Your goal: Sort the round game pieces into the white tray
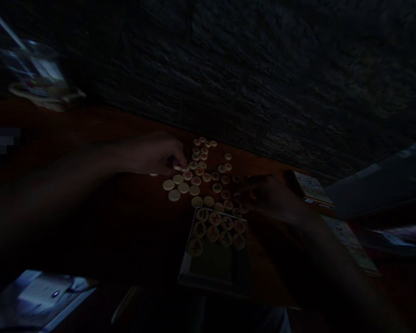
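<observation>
Round wooden Chinese chess pieces (196, 181) with red and black characters lie spread over the dark table, several of them blank side up. My left hand (157, 152) reaches in from the left with curled fingers, its fingertips closed at a chess piece (185, 167) on the spread's left side. On the right, my right hand (268, 196) is low over the pieces, its fingers apart and beside a few of them; deep shadow hides part of the fingers. Nearest me, a shallow box (211, 273) holds rows of pieces at its far end, characters facing up.
A dark stone wall (229, 69) runs along the table's far edge. At the far left stands a clear container (45, 67) with a straw-like stick, on a tray (48, 95). Two flat printed boxes (312, 187) (348, 243) lie to the right. The scene is very dim.
</observation>
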Demonstrator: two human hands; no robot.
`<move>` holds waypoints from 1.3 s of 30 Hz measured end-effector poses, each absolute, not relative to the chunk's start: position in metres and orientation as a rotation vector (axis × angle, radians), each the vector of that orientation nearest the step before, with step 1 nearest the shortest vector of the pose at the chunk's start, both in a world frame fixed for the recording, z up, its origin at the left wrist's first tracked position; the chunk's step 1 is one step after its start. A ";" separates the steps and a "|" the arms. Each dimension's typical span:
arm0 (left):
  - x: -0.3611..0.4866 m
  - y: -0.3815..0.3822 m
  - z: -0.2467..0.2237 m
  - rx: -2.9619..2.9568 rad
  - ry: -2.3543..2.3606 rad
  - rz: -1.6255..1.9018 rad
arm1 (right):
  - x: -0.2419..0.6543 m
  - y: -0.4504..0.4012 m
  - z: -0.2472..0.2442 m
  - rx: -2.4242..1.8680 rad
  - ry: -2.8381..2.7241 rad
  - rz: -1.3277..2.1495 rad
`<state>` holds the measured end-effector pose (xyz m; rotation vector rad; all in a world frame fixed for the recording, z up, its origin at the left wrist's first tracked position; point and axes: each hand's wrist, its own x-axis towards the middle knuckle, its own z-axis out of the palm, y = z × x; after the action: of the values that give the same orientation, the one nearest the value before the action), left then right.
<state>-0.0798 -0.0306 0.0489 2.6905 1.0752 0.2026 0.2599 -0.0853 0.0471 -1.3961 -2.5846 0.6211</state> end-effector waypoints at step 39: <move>0.055 -0.076 0.029 1.787 0.906 1.092 | 0.222 -0.087 0.034 -1.100 -1.273 1.044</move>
<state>0.0548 -0.0762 0.0287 1.7868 0.9062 1.0924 0.2222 -0.0866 0.0341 -1.0997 -1.2731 1.0442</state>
